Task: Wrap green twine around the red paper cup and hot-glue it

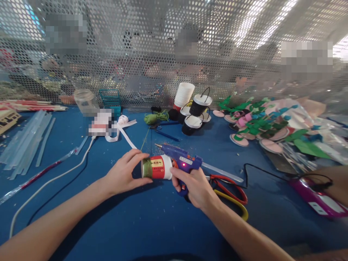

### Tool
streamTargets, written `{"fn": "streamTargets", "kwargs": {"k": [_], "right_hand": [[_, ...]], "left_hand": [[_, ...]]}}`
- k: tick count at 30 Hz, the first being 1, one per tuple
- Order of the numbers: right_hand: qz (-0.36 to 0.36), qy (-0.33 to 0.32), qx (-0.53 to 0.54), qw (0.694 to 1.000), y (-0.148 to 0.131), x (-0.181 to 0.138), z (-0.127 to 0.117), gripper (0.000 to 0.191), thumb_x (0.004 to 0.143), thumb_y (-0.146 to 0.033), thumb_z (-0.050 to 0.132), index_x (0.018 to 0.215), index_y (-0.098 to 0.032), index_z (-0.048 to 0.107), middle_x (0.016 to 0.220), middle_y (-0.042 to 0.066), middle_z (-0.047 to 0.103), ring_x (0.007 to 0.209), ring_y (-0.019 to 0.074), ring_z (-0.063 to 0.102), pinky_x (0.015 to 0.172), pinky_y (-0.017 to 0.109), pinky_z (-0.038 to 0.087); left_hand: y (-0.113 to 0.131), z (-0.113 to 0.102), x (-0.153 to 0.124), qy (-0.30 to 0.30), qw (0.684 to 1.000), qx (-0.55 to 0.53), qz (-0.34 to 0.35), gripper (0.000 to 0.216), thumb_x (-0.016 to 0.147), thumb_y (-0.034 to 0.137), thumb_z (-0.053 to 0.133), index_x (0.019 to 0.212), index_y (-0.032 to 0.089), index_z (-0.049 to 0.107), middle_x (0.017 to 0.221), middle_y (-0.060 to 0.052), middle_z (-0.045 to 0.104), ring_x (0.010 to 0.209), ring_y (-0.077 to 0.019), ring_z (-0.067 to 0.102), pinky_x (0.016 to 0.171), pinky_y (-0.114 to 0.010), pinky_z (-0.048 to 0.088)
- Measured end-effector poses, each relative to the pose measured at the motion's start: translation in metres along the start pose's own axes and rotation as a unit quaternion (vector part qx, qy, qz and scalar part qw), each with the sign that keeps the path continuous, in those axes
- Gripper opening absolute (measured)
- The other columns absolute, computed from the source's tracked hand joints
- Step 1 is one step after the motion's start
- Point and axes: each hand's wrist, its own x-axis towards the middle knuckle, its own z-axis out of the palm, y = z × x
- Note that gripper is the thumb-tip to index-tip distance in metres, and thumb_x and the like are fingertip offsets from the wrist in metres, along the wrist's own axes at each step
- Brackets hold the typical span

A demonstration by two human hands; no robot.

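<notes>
My left hand (125, 173) grips a small paper cup (157, 167) lying on its side, red and white, with green twine wound round its left end. The twine runs up from the cup to a green ball of twine (153, 117) farther back. My right hand (193, 186) is wrapped round the handle of a purple glue gun (181, 160) with a lit red lamp. Its nozzle points left, just above the cup. A clear glue stick (221, 171) juts from the back of the gun.
Red and yellow scissors (231, 192) lie right of my right hand on the blue table (136, 224). Black-wrapped cups (196, 112) and a white cup stack (183, 94) stand behind. Glue sticks (25, 141) lie far left, foam flowers (258, 123) right. A perforated metal screen (152, 47) closes the back.
</notes>
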Motion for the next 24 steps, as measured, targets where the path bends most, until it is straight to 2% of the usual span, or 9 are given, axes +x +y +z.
{"fn": "streamTargets", "kwargs": {"k": [4, 9, 12, 15, 18, 24], "right_hand": [[0.009, -0.003, -0.012, 1.000, 0.000, 0.000, 0.002, 0.029, 0.063, -0.030, 0.062, 0.043, -0.015, 0.048, 0.036, -0.003, 0.048, 0.031, 0.0047, 0.040, 0.034, 0.018, 0.029], [-0.020, 0.001, -0.101, 0.995, -0.008, 0.003, -0.010, 0.022, 0.066, -0.035, 0.062, 0.064, -0.014, 0.056, 0.046, -0.003, 0.055, 0.032, 0.0058, 0.043, 0.034, 0.018, 0.031], [-0.061, -0.012, -0.206, 0.977, -0.018, 0.002, -0.022, 0.022, 0.067, -0.036, 0.062, 0.072, -0.015, 0.058, 0.049, -0.004, 0.055, 0.035, 0.0065, 0.045, 0.036, 0.019, 0.036], [-0.056, -0.068, -0.287, 0.954, -0.023, -0.003, -0.028, 0.021, 0.069, -0.037, 0.059, 0.068, -0.016, 0.058, 0.047, -0.003, 0.053, 0.038, 0.0078, 0.047, 0.038, 0.020, 0.039], [-0.047, -0.076, -0.328, 0.940, -0.022, -0.005, -0.028, 0.022, 0.069, -0.038, 0.058, 0.065, -0.016, 0.058, 0.046, -0.003, 0.053, 0.039, 0.0090, 0.048, 0.036, 0.020, 0.039], [-0.067, -0.062, -0.361, 0.928, -0.019, -0.007, -0.029, 0.022, 0.070, -0.038, 0.057, 0.065, -0.017, 0.058, 0.045, -0.003, 0.054, 0.041, 0.0109, 0.052, 0.038, 0.021, 0.041]], "left_hand": [[0.000, 0.001, -0.001, -0.002, 1.000, -0.008, 0.007, 0.044, 0.074, 0.038, 0.061, 0.110, 0.018, 0.044, 0.103, -0.010, 0.049, 0.094, -0.0224, 0.054, 0.080, -0.035, 0.049], [-0.003, -0.001, -0.001, 0.004, 0.998, -0.054, 0.005, 0.036, 0.075, 0.036, 0.062, 0.100, 0.019, 0.042, 0.099, -0.007, 0.049, 0.091, -0.0193, 0.053, 0.076, -0.033, 0.049], [-0.006, -0.001, 0.000, -0.004, 0.998, -0.068, 0.003, 0.037, 0.072, 0.036, 0.065, 0.094, 0.019, 0.041, 0.095, -0.006, 0.050, 0.087, -0.0187, 0.053, 0.073, -0.032, 0.049], [-0.007, 0.000, 0.000, -0.008, 0.997, -0.073, 0.011, 0.036, 0.071, 0.035, 0.065, 0.091, 0.019, 0.039, 0.097, -0.007, 0.050, 0.089, -0.0190, 0.053, 0.074, -0.034, 0.048], [-0.008, 0.000, 0.000, -0.016, 0.997, -0.071, 0.026, 0.034, 0.073, 0.034, 0.065, 0.089, 0.019, 0.038, 0.098, -0.007, 0.052, 0.095, -0.0204, 0.054, 0.077, -0.035, 0.048], [-0.007, -0.002, 0.000, -0.038, 0.998, -0.047, 0.029, 0.042, 0.074, 0.033, 0.064, 0.103, 0.019, 0.039, 0.100, -0.009, 0.053, 0.093, -0.0211, 0.056, 0.075, -0.036, 0.050]]}}
